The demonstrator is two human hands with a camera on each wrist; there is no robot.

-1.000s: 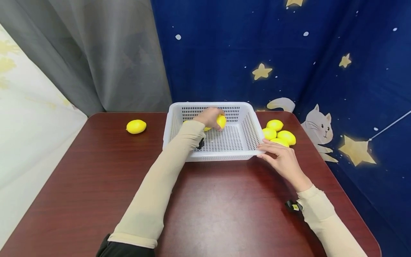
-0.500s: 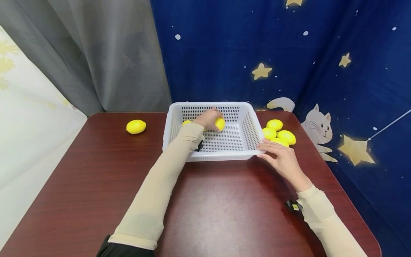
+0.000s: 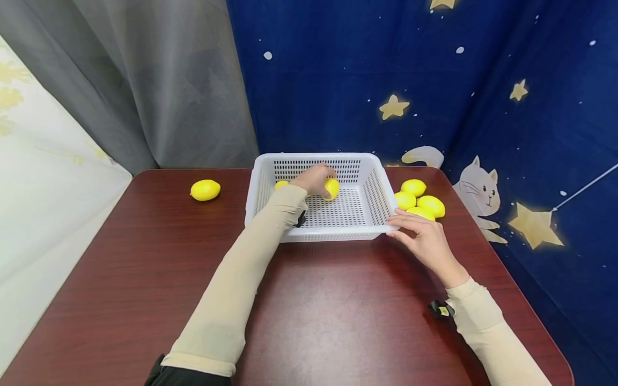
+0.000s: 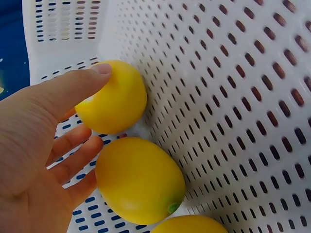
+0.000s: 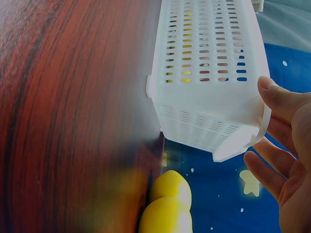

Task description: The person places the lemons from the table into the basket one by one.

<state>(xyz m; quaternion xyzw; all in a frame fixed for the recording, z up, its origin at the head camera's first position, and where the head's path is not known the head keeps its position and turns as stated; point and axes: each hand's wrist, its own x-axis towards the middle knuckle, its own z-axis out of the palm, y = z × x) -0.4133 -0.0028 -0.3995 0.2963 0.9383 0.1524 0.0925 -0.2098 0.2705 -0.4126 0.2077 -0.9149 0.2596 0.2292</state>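
In the head view, my left hand point(image 3: 313, 179) reaches into a white perforated plastic basket point(image 3: 333, 231) and holds a lemon point(image 3: 331, 188) between thumb and fingers. The left wrist view has the thumb on top of that lemon point(image 4: 116, 99); the index finger is mostly hidden behind it. A second lemon point(image 4: 138, 177) lies beside the fingertips, and part of a third lemon point(image 4: 192, 226) shows below. My right hand point(image 3: 425, 236) grips the basket's near right corner, thumb on one side of the rim point(image 5: 264, 109) and fingers on the other.
Several lemons point(image 3: 431, 206) sit close together on the table, just right of the basket. One lone lemon point(image 3: 205, 190) lies at the far left of the brown table point(image 3: 193, 268). A grey curtain point(image 3: 193, 80) and a blue starry curtain point(image 3: 338, 80) hang behind the table.
My left hand has shifted slightly left and down inside the basket with the lemon. More of another lemon shows at the basket's left. The right hand and basket have stayed put.
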